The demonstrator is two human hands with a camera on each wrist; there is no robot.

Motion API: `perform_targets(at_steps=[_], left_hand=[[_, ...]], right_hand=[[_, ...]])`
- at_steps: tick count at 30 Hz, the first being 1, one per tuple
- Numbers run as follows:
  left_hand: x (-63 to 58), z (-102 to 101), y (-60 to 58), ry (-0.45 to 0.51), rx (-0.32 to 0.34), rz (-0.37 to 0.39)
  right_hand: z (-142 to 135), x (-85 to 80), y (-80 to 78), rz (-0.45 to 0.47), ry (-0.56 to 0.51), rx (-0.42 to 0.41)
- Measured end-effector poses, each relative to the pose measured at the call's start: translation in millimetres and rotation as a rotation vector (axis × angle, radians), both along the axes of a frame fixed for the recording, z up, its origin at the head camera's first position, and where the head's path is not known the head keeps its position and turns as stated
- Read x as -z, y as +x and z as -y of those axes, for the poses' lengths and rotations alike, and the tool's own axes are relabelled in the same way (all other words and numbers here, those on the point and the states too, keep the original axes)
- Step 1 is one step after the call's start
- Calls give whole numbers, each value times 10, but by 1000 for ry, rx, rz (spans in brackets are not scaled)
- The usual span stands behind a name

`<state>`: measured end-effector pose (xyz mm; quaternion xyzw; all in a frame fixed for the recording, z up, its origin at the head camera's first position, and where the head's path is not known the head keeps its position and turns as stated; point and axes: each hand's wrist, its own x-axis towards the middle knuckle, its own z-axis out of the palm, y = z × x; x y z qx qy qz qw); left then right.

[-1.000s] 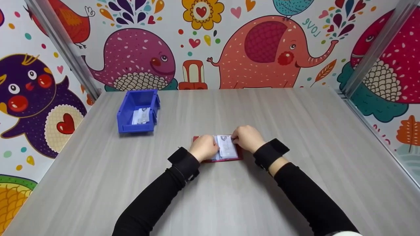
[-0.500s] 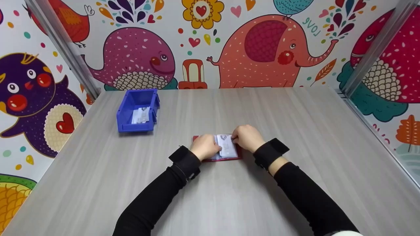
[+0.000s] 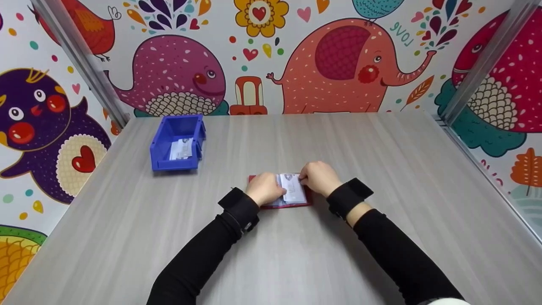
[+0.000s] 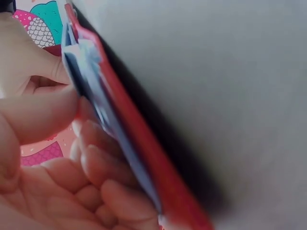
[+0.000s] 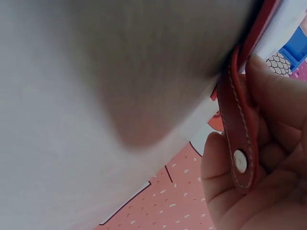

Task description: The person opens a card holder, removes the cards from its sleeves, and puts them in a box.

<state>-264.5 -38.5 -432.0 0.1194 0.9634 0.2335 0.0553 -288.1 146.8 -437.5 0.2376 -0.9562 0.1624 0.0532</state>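
Note:
A red card holder point(image 3: 289, 206) lies open on the table, between both hands. A white card point(image 3: 293, 189) shows on its right half. From the left, my left hand point(image 3: 265, 189) grips the holder, its thumb at the card's near-left edge. The left wrist view has the thumb and bent fingers against the pale sleeves point(image 4: 111, 108) inside the red cover. At the upper right corner, my right hand point(image 3: 320, 178) pinches the holder's edge. In the right wrist view a stitched red strap point(image 5: 236, 120) with a metal snap point(image 5: 240, 161) hangs across its fingers.
A blue bin point(image 3: 175, 164) with white cards point(image 3: 181, 149) in it stands at the back left of the grey table point(image 3: 271, 262). Behind the table rises a wall with cartoon animals, and metal posts point(image 3: 78, 63) mark the corners.
My left thumb has shifted slightly right, toward the white card. The right hand keeps its place at the holder's corner, and the holder hardly moves.

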Motion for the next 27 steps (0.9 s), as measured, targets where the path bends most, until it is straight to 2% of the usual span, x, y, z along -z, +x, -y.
perform_targets(at_steps=[13,22,27], left_hand=[[-19,7,-10,34,-29,39],[-37,22,0,39,-30,49],[-38,39,-4,36,-30,47]], right_hand=[[6,-16,0,36,-8,27],[-3,-7,4,0,-7,4],[3,-2,8,9,-9,7]])
